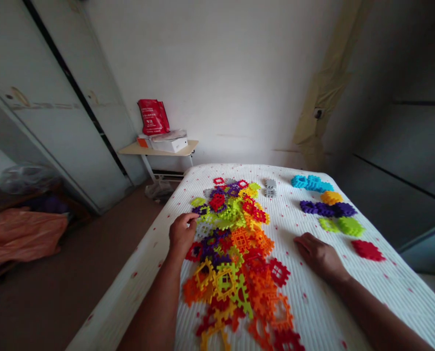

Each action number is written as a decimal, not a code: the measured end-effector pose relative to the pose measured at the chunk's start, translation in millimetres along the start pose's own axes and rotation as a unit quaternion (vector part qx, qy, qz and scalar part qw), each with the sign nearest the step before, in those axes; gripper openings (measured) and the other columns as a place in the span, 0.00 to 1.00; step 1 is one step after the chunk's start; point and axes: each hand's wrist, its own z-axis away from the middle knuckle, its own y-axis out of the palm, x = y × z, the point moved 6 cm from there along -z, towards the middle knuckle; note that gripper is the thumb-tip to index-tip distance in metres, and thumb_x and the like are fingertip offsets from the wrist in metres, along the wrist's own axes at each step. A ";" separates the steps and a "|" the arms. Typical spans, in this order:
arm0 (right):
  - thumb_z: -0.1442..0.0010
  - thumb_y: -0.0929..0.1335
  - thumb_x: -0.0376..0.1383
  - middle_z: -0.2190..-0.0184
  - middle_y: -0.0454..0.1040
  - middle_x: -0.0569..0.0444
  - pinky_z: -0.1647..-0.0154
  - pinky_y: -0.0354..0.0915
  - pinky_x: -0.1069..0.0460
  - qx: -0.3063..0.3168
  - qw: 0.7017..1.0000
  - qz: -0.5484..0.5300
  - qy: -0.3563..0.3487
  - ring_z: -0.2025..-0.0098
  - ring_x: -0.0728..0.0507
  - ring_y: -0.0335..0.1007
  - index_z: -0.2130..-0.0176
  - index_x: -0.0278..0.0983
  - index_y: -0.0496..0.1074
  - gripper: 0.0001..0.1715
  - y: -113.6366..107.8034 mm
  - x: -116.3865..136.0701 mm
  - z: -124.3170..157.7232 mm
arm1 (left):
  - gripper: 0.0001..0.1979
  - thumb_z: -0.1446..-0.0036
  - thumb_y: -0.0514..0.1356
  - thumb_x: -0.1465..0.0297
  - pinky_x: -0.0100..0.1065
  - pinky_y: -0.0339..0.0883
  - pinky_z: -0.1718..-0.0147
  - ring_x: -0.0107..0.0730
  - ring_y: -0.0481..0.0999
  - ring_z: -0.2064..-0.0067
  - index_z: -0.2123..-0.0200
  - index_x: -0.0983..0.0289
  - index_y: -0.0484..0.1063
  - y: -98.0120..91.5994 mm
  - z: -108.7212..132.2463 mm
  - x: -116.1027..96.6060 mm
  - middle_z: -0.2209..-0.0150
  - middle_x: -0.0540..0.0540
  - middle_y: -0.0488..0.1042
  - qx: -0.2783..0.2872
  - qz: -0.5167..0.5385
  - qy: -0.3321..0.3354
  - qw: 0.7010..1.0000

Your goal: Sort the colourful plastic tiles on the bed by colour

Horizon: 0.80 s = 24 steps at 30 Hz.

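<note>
A long heap of plastic interlocking tiles (pixel 241 240) in red, orange, yellow, green, purple and grey lies down the middle of the bed. At its left edge is my left hand (pixel 182 235), thumb and forefinger closed at a purple interlocking tile (pixel 202 210); its other fingers are curled. To the right of the heap, my right hand (pixel 319 254) rests low over the sheet, fingers folded, with no tile showing in it. Beyond it lie sorted groups: blue tiles (pixel 312 183), purple tiles (pixel 327 208), green tiles (pixel 351 226) and red tiles (pixel 368 249).
Grey tiles (pixel 270 187) and yellow tiles (pixel 331 197) lie farther back on the white quilted bed (pixel 148 273). Against the wall, a small table (pixel 129 148) holds a red bag (pixel 153 117) and a white box (pixel 169 144). An orange cloth or bag (pixel 23 234) lies at far left.
</note>
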 end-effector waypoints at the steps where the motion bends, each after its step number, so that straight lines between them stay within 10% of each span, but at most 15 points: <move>1: 0.36 0.55 0.38 0.68 0.73 0.48 0.72 0.65 0.56 -0.001 1.000 0.000 -0.001 0.70 0.47 0.71 0.63 0.37 0.73 0.20 0.0 0.1 -0.1 | 0.12 0.49 0.52 0.71 0.35 0.66 0.58 0.34 0.74 0.60 0.65 0.62 0.74 -0.1 0.5 -2.1 0.64 0.53 0.77 0.004 0.003 0.005 1.000; 11: 0.37 0.57 0.38 0.67 0.74 0.48 0.71 0.66 0.55 -0.011 1.000 -0.014 0.013 0.69 0.47 0.72 0.63 0.37 0.74 0.19 -1.0 -0.1 -0.5 | 0.15 0.59 0.54 0.82 0.35 0.62 0.54 0.32 0.70 0.58 0.84 0.58 0.75 19.7 18.4 -51.4 0.65 0.49 0.75 0.205 0.039 0.155 0.966; 24: 0.37 0.57 0.38 0.66 0.74 0.49 0.69 0.67 0.54 0.000 1.000 -0.020 0.023 0.68 0.46 0.72 0.61 0.37 0.73 0.18 0.4 -0.7 -0.1 | 0.30 0.55 0.49 0.84 0.39 0.58 0.44 0.31 0.68 0.47 0.49 0.57 0.69 34.3 17.8 -37.4 0.48 0.52 0.71 0.198 0.081 0.093 0.972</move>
